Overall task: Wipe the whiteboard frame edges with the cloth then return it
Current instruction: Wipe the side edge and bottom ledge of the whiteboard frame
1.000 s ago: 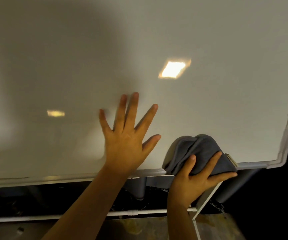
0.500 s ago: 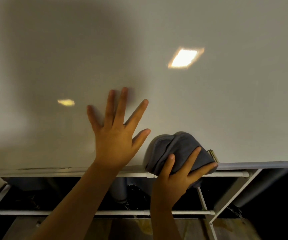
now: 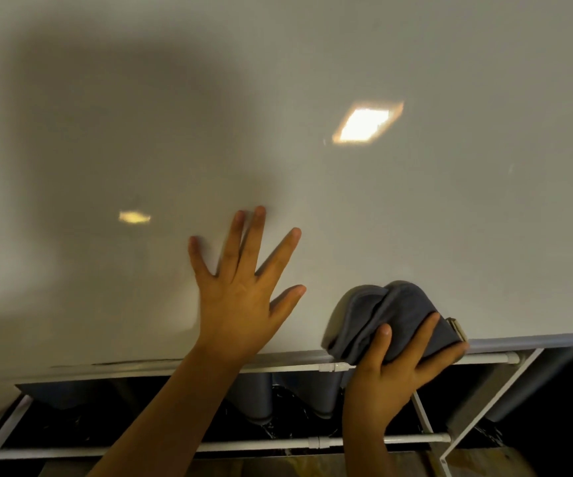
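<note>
A large whiteboard (image 3: 312, 63) fills most of the view, its bottom frame edge (image 3: 295, 357) running across the lower part. My left hand (image 3: 243, 297) lies flat on the board just above that edge, fingers spread, holding nothing. My right hand (image 3: 391, 370) grips a bunched grey cloth (image 3: 381, 315) and presses it on the bottom frame edge, right of the left hand. A small tag sticks out of the cloth on its right side.
Below the board run white stand tubes (image 3: 278, 444) with a slanted brace (image 3: 484, 404) at the right. Grey legs (image 3: 254, 394) and dark space lie behind them. A wooden floor (image 3: 312, 466) shows at the bottom.
The board's right corner has left the view. Both hands have shifted left along the bottom edge, the cloth still pressed on the frame.
</note>
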